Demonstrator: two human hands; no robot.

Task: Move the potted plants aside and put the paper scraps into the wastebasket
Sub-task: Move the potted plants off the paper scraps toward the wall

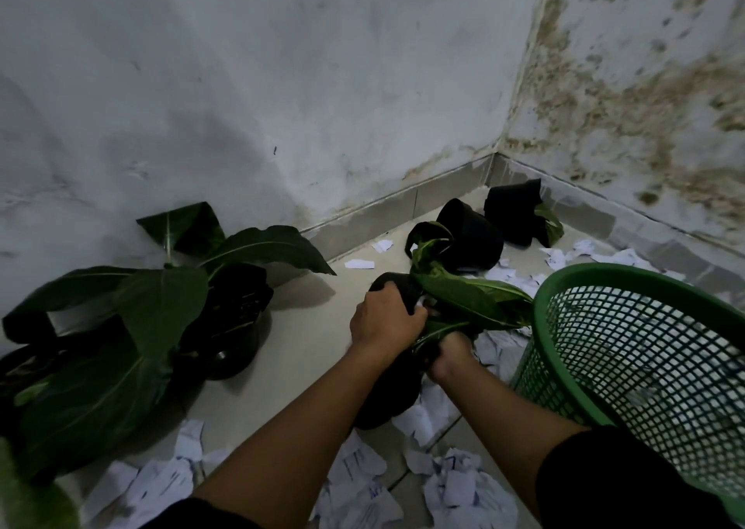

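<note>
Potted plants in soft black plastic grow bags sit all about the green mesh plastic wastebasket (645, 351), which stands tilted at the right edge of the view. One small potted plant (463, 299) with long pale-green leaves lies just left of the wastebasket's rim, and both hands are on it — the left hand (385, 321) is curled over the bag's far rim, the right hand (449, 357) grips the near side under the leaves. Holding it at two sides probably keeps the floppy bag from folding and spilling soil. White torn paper scraps (455, 484) cover the pale tiled floor (318, 327) beneath and before the wastebasket, so the plant must be cleared away first. Well left of the wastebasket stand large dark-leaved potted plants (161, 307) against the grey stained wall (282, 85) — likely the set-aside spot. Beyond it, two more black bags (475, 234) wait near the corner.
</note>
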